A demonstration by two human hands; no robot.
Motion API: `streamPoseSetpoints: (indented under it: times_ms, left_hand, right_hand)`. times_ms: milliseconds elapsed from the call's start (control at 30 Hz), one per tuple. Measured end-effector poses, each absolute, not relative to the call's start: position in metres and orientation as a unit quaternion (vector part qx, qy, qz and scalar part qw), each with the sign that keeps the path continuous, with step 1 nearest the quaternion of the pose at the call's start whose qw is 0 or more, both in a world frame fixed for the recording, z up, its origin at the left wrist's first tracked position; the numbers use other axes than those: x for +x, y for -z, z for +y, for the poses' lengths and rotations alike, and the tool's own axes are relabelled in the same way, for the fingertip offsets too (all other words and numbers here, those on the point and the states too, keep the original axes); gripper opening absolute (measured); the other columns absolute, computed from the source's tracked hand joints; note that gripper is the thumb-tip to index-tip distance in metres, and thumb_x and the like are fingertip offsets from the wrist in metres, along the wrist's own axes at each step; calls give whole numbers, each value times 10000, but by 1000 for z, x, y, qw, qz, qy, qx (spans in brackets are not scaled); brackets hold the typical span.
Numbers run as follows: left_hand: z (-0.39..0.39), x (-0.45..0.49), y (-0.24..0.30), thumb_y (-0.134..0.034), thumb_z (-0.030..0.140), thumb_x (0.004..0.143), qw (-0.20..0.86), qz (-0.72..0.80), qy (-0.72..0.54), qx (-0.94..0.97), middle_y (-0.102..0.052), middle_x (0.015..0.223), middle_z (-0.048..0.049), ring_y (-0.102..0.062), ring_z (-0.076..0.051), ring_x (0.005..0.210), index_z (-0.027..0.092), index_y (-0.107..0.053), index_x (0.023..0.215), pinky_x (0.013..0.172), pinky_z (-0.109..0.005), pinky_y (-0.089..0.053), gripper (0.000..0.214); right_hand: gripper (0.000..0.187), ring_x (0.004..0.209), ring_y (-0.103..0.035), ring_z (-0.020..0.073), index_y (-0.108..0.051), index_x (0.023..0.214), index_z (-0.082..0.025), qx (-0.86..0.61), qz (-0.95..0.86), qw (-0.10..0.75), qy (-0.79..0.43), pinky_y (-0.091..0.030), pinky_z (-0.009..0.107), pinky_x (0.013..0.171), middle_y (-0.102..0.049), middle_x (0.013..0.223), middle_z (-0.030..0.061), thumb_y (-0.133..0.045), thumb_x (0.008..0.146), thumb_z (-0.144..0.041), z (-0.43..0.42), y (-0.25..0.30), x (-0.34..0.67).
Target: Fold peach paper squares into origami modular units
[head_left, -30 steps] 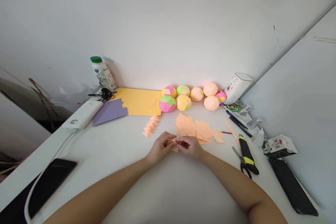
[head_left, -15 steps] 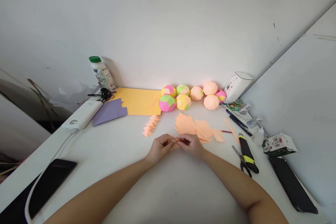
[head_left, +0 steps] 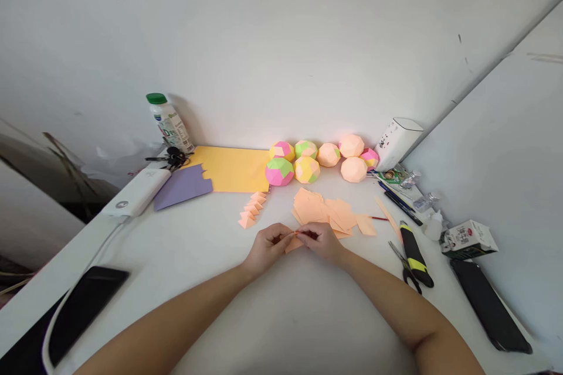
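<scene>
My left hand (head_left: 267, 248) and my right hand (head_left: 324, 242) meet at the middle of the white table, fingertips pinched together on a small peach paper piece (head_left: 292, 243) held just above the tabletop. Right behind them lies a loose pile of peach paper squares (head_left: 324, 212). A short row of folded peach units (head_left: 252, 209) sits to the left of the pile. Several paper polyhedron balls (head_left: 308, 169), some multicoloured and some peach, line the wall behind.
Scissors (head_left: 407, 269) and a black-yellow utility knife (head_left: 414, 256) lie right of my right arm, with a black phone (head_left: 488, 312), a milk carton (head_left: 468, 239) and pens (head_left: 398, 199). At left: yellow paper (head_left: 233, 168), purple paper (head_left: 183, 186), power bank (head_left: 137, 191), bottle (head_left: 168, 119), keys, another phone (head_left: 81, 310).
The peach piece, earlier lying flat under my fingers on the table, is now lifted and pinched between both hands. The hands stayed in the same spot.
</scene>
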State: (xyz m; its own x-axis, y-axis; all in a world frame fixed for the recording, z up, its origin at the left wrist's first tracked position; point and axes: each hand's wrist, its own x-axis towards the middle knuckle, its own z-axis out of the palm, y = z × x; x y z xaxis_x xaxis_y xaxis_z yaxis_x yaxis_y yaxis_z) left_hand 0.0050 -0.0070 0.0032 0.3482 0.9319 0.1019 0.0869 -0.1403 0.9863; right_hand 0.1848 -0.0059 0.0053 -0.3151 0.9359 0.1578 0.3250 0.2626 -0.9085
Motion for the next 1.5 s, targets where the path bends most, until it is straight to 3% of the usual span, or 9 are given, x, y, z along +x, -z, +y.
streamPoseSetpoints:
  times_ms: [467,767,1100,1500]
  left_hand:
    - [-7,4,-1,-543,326,807,516,402,-405,638,-569,718,-21,-523,-108,570,146,-609,734,519,-230,-422,205]
    - [-9,5,-10,-521,334,802,519,422,-364,648,-583,659,-10,-522,-123,599,148,-602,710,554,-232,-416,224]
    - [-9,4,-13,-480,357,827,563,401,-341,637,-588,636,-11,-514,-118,584,144,-634,765,560,-230,-427,271]
    - [-9,5,-11,-528,403,799,613,394,-324,603,-569,635,5,-545,-112,555,151,-592,761,533,-235,-467,263]
  right_hand:
    - [190,552,-483,118,-661,784,-155,-440,-723,364,-388,-390,243,515,-574,625,15,-539,811,-298,-5,-7,184]
    - [166,512,-389,94,-550,677,-159,-420,-733,363,-392,-330,218,471,-469,583,-18,-515,798,-267,-7,-9,184]
    - [155,566,-436,104,-560,723,-156,-411,-744,336,-406,-357,225,521,-518,638,-3,-498,817,-262,-4,-9,186]
    - [161,530,-406,98,-515,667,-159,-408,-751,335,-396,-339,220,497,-472,583,-21,-501,799,-252,-5,-7,186]
